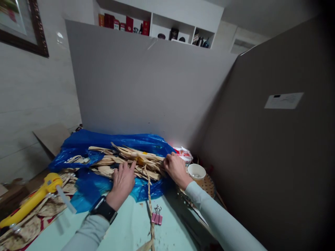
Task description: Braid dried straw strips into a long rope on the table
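Observation:
Bundles of dry, straw-coloured husk strips [107, 160] lie on a blue plastic bag [125, 139]. My left hand [124, 179], with a black watch at its wrist, rests on the near side of the strips, its fingers spread. At the right end of the bundle, my right hand [176, 167] has its fingers bent together around strip ends; exactly what is between them is partly hidden. A thin braided cord [149, 195] runs from the strips towards me, with a pink binder clip [157, 218] on it near the table's front.
A yellow glue gun [28, 205] stands at the left over brownish husk pieces [51, 207]. A white cup [196, 171] sits on a woven tray [209, 186] at the right. Grey panels [146, 87] rise behind and at the right.

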Tool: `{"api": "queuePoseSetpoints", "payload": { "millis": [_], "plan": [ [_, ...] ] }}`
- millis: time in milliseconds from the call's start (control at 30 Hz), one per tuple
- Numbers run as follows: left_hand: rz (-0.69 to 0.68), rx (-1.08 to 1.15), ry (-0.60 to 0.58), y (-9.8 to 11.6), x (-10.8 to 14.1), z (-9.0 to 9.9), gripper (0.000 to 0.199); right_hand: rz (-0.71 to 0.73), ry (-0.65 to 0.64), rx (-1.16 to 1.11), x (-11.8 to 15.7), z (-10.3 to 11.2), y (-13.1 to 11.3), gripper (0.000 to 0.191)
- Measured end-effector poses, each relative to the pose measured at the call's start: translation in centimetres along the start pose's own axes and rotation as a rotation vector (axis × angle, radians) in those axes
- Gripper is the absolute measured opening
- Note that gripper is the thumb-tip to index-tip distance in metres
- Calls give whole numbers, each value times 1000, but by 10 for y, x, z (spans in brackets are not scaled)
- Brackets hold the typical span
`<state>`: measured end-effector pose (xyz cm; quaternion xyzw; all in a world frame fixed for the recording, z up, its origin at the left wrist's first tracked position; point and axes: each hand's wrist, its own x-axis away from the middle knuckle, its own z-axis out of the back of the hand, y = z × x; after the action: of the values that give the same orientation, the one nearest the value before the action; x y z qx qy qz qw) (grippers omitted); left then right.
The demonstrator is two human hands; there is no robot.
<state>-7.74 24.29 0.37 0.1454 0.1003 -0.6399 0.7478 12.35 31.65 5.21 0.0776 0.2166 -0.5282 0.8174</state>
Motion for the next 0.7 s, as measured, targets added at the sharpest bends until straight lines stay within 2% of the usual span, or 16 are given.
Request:
{"api": "queuePoseSetpoints", "payload": {
  "millis": [133, 267, 333, 467, 567, 700],
  "plan": [
    [23, -30, 50, 8, -12, -2, 27, 188, -149, 92, 5, -12, -7, 22],
    [17, 15, 61, 6, -21, -11, 30, 349, -347, 126, 2, -18, -13, 20],
    [12, 67, 63, 2, -22, -16, 31, 384, -424, 145, 0, -18, -14, 14],
    [37, 207, 84, -8, -18, -24, 32, 386, -522, 199, -2, -16, -16, 32],
    [143, 335, 124, -17, -19, -25, 30, 376, -563, 240, -3, -15, -20, 34],
    [379, 541, 223, -29, -33, -23, 33, 396, -584, 268, -3, -14, -26, 32]
  ]
}}
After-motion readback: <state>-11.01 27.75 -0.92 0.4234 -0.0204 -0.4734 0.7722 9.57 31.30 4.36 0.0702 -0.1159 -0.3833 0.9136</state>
